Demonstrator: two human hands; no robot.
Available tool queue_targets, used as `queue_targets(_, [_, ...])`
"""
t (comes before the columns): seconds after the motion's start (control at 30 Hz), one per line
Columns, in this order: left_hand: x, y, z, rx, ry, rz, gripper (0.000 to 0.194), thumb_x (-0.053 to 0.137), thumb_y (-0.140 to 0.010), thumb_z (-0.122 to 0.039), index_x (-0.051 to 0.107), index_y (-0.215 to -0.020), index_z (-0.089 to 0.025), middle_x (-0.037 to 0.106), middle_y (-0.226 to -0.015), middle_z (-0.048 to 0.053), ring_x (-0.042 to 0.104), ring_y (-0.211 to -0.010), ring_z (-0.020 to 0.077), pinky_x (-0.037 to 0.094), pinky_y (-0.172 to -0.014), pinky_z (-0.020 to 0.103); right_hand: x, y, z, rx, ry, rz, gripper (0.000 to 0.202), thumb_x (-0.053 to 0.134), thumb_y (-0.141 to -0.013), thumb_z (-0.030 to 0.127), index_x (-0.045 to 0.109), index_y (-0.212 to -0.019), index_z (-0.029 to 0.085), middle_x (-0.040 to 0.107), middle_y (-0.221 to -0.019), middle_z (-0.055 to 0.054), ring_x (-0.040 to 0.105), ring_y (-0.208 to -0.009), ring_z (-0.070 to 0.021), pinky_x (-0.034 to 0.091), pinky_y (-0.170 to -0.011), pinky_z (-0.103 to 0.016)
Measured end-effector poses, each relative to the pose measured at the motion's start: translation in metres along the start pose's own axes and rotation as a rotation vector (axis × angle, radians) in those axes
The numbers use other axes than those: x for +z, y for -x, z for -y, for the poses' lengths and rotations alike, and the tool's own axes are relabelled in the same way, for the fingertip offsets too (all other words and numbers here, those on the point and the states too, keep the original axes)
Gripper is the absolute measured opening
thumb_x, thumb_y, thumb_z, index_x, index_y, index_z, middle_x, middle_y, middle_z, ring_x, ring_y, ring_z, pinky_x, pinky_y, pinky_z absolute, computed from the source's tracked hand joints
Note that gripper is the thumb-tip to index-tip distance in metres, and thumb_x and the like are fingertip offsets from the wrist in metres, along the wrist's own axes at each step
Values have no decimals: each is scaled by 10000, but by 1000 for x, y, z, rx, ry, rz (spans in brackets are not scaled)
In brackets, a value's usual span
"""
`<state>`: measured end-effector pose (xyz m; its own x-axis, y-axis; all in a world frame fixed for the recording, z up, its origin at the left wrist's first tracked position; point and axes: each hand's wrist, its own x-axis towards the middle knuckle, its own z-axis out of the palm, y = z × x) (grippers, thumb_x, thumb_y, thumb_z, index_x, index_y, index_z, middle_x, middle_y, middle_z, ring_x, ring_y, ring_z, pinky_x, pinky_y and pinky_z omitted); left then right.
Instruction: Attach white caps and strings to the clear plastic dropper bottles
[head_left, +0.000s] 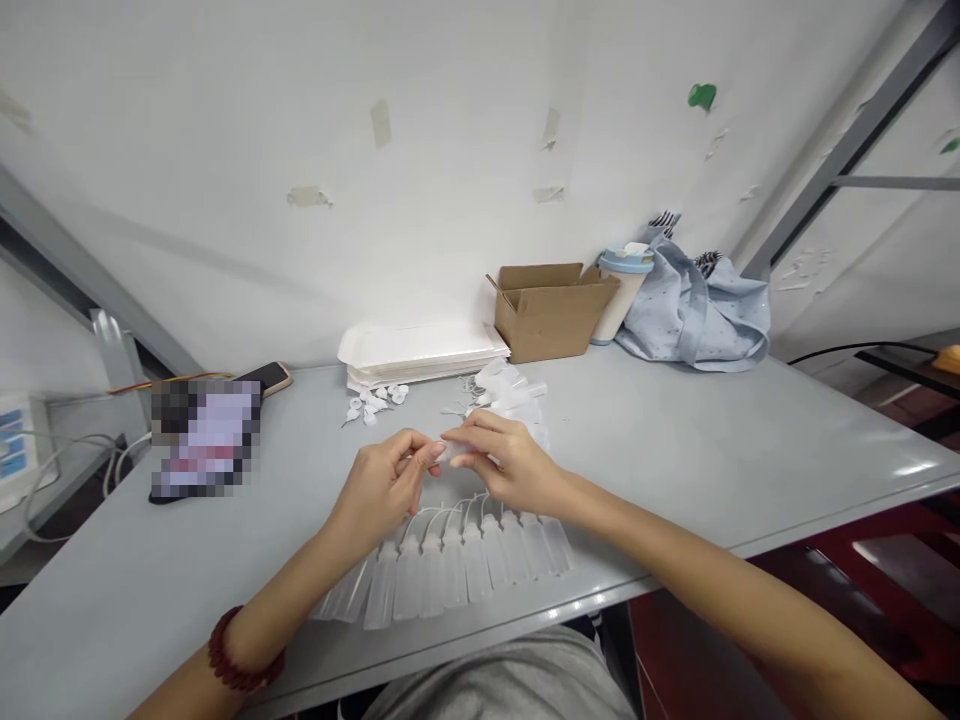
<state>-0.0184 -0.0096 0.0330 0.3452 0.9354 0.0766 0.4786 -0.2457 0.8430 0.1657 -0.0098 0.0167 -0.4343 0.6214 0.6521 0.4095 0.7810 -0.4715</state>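
Note:
My left hand [391, 474] and my right hand [504, 462] meet over the table, fingertips pinched together. Between them sits a small translucent white plastic piece [451, 452], mostly covered by the fingers, so its full shape is hidden. Below the hands, near the table's front edge, lies a row of translucent plastic bottles [451, 572] with thin curved white tubes at their necks. More translucent bottles [511, 392] are piled just beyond my right hand. Several small white caps [370, 404] with pointed tips lie loose beyond my left hand.
White flat cartons [420, 352] are stacked against the wall beside an open cardboard box [551, 325]. A blue-lidded cup [624, 290] and light-blue cloth bag [694, 310] stand at the back right. A blurred-out phone-like item [210, 440] and another phone [271, 377] lie left.

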Motion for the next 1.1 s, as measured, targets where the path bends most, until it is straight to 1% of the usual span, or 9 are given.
queue_targets(0.2, [0,3,3,263,-147,-130,188,539,-837,-337,588,-741,-183,472,-411,-78,431,-379,88,351,-453,207,-9,-5,8,439,-391,113,156,580,-837,204,690,-919,130,564,-723,-14,533,-537,-96,435,-541,-245])
queue_targets(0.33, [-2,4,0,213,-19,-94,166,578,-817,-333,600,-755,-181,521,-445,-67,487,-399,88,387,-449,194,-11,-7,8,596,-678,203,247,549,-857,320,667,-938,119,540,-627,15,512,-446,-86,452,-488,-245])
queue_targets(0.4, [-3,3,-2,130,62,-86,178,616,-788,-355,610,-764,-179,544,-461,-57,510,-418,96,404,-443,193,-9,-7,9,605,-708,188,286,533,-863,370,650,-914,113,540,-661,7,509,-463,-86,456,-468,-239])
queue_targets(0.5, [-5,0,-5,-10,185,9,264,600,-792,-419,617,-721,-165,557,-466,-33,521,-427,109,430,-452,210,-7,-7,12,526,-536,135,275,485,-897,363,621,-941,128,557,-708,-2,507,-499,-83,450,-488,-224])
queue_targets(0.63, [-8,-3,-6,-183,457,245,398,489,-850,-488,599,-677,-147,555,-530,-2,508,-446,112,421,-436,226,-3,-2,9,198,-87,18,233,446,-923,302,577,-997,124,599,-770,-55,533,-613,-131,450,-566,-255])
queue_targets(0.73, [-9,-3,-5,-173,493,275,388,495,-853,-485,602,-697,-146,540,-563,-5,494,-472,112,413,-453,231,0,2,4,17,110,15,231,396,-945,292,534,-1036,130,593,-779,-75,537,-658,-158,443,-588,-271])
queue_targets(0.83, [-8,0,-6,-69,363,232,383,480,-870,-470,613,-711,-148,528,-529,-16,495,-493,116,429,-525,244,1,4,5,41,120,52,225,334,-963,274,520,-965,148,585,-745,-55,526,-614,-141,418,-567,-249])
queue_targets(0.93, [-6,3,-9,35,231,217,351,450,-894,-430,620,-752,-158,530,-532,-20,509,-528,123,429,-558,238,-2,1,12,128,82,20,310,284,-964,256,481,-741,171,499,-605,-1,440,-500,-106,347,-509,-229])
queue_targets(1.1, [0,7,-6,315,-130,100,259,409,-921,-307,585,-789,-170,554,-621,2,516,-585,132,380,-517,216,-10,-7,16,451,-172,66,423,298,-955,339,364,-566,184,348,-500,43,334,-454,-76,263,-465,-218])
